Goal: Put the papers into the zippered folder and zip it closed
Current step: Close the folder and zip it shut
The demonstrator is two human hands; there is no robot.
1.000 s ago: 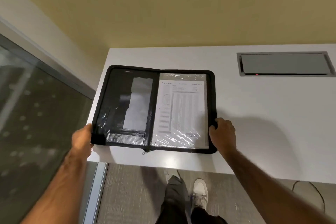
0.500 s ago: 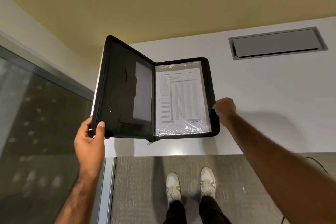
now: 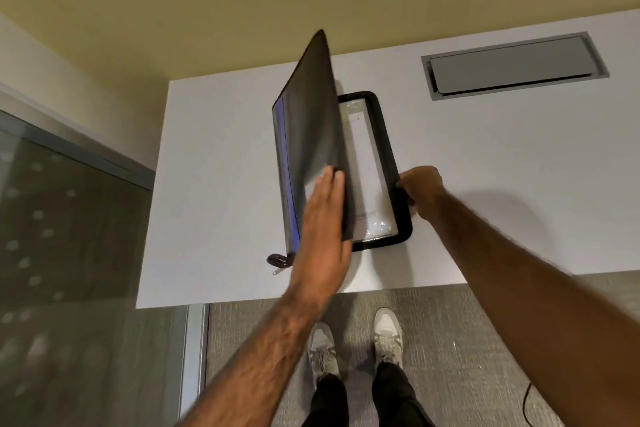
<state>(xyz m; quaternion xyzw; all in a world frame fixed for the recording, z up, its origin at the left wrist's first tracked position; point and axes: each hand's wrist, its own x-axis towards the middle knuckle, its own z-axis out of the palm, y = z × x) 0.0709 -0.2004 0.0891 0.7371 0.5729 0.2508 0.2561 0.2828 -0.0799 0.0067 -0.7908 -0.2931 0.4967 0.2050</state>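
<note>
- From my head camera: one black folder (image 3: 401, 184) lies on the one white table (image 3: 221, 191), its left cover (image 3: 308, 135) standing tilted over the right half.
- My left hand (image 3: 322, 236) lies flat against the outside of that cover, fingers (image 3: 329, 191) straight and together, gripping nothing.
- My right hand (image 3: 420, 185) is curled on the folder's right edge, fingers clamped around the black rim.
- One stack of papers (image 3: 367, 177), under clear plastic, sits inside the right half, between my two hands; I cannot count the sheets.
- One zipper pull (image 3: 278, 262) hangs at the near left corner, just left of my left wrist.
- One grey hatch (image 3: 512, 66) is set in the table, well beyond my right fingers.
- Two pale shoes (image 3: 323, 350) stand on the carpet below.
</note>
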